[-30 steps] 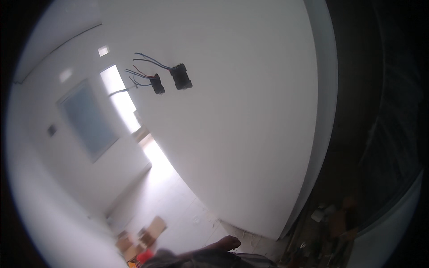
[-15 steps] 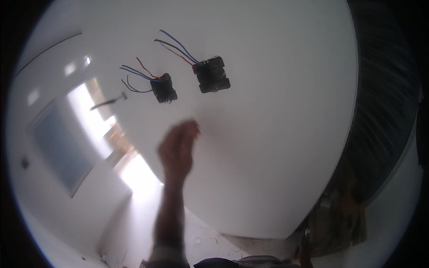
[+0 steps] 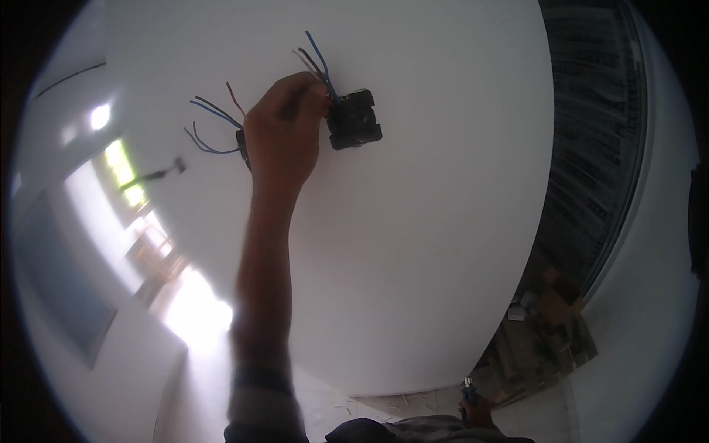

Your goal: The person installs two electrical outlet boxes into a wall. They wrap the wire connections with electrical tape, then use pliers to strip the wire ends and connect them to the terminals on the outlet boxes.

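My left hand (image 3: pixel 284 122) is raised to the white wall (image 3: pixel 413 221), fingers pinched on wires (image 3: pixel 320 62) at the right black electrical box (image 3: pixel 354 118), which is set in the wall. The hand mostly hides a second black box (image 3: pixel 241 148) to the left; red, blue and dark wires (image 3: pixel 214 107) stick out of it. At the lower right, my right hand (image 3: pixel 474 410) grips pliers (image 3: pixel 467 389), their jaws pointing up.
A dark short cable (image 3: pixel 151 176) juts out farther left, before a bright opening (image 3: pixel 188 306) and a blue-grey panel (image 3: pixel 59 273). Right of the wall lies a dark area (image 3: pixel 591 148) with cardboard and clutter (image 3: pixel 561 303) low down.
My left hand has risen from low in view to the right box's wires and closed on them, covering much of the left box. The pliers in my right hand show more clearly.
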Demonstrator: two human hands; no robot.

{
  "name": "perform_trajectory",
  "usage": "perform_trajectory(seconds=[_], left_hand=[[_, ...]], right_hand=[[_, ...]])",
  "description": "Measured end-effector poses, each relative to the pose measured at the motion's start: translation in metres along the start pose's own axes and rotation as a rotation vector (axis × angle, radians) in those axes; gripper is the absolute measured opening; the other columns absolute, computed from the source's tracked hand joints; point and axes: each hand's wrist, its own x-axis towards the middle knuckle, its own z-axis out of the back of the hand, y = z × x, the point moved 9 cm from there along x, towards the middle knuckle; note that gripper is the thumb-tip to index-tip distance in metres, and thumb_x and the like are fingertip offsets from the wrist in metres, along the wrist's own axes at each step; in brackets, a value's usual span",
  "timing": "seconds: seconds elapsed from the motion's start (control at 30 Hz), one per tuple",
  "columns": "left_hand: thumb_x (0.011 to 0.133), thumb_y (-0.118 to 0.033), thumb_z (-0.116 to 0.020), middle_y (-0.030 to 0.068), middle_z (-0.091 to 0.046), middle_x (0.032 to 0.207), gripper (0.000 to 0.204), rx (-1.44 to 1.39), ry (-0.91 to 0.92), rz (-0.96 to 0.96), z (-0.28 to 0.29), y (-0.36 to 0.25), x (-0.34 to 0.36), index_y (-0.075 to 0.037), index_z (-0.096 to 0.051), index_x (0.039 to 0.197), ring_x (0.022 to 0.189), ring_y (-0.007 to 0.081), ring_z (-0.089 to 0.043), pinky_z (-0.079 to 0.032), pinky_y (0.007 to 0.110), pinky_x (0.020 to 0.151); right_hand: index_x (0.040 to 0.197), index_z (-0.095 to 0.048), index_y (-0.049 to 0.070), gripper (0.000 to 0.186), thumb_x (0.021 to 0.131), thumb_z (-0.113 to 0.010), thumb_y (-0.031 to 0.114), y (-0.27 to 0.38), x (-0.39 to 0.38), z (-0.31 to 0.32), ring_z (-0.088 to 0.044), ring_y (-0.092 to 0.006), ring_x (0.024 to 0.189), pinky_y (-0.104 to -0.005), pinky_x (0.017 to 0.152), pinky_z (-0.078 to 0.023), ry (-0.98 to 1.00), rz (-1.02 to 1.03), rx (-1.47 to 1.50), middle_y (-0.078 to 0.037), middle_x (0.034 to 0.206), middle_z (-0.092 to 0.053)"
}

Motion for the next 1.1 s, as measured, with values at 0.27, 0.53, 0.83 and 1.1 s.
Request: perform_trajectory(seconds=[0.27, 0.53, 0.83, 1.1], left_hand=[[0.1, -0.014, -0.065, 0.0118, -0.075, 0.101, 0.024, 0.018, 0.0, -0.127, -0.011, -0.008, -0.001, 0.005, -0.071, 0.114, 0.089, 0.0149, -0.071, -0.056, 0.03, 0.085], [0.098, -0.015, -0.07, 0.0102, -0.077, 0.106, 0.018, 0.297, 0.097, 0.028, -0.016, -0.01, -0.016, -0.003, -0.075, 0.11, 0.098, 0.0169, -0.071, -0.056, 0.031, 0.085], [0.094, -0.004, -0.071, 0.015, -0.075, 0.11, 0.017, 0.516, -0.13, -0.439, -0.033, -0.013, -0.066, -0.002, -0.072, 0.112, 0.095, 0.0268, -0.073, -0.061, 0.032, 0.076], [0.098, -0.008, -0.067, 0.0201, -0.075, 0.106, 0.015, 0.7, -0.061, -0.352, -0.047, -0.017, -0.049, 0.0, -0.07, 0.11, 0.096, 0.0285, -0.076, -0.062, 0.035, 0.075]], right_hand=[[0.091, -0.066, 0.001, 0.021, 0.084, -0.07, 0.021, -0.004, 0.01, 0.029, -0.066, -0.0207, 0.061, -0.0388, 0.06, -0.053, -0.052, 0.304, -0.253, -0.009, 0.069, -0.067], [0.082, -0.065, 0.003, 0.017, 0.084, -0.067, 0.02, -0.043, 0.017, 0.036, -0.066, -0.0181, 0.06, -0.0359, 0.059, -0.054, -0.02, -0.178, 0.126, -0.006, 0.066, -0.066], [0.076, -0.064, 0.003, 0.017, 0.083, -0.066, 0.018, -0.071, 0.018, 0.035, -0.066, -0.0178, 0.059, -0.0354, 0.058, -0.052, 0.014, -0.107, 0.104, -0.006, 0.063, -0.065], [0.079, -0.066, 0.001, 0.014, 0.082, -0.068, 0.014, -0.049, 0.011, 0.052, -0.064, -0.0163, 0.06, -0.0351, 0.058, -0.052, -0.018, -0.18, 0.136, -0.007, 0.066, -0.067]])
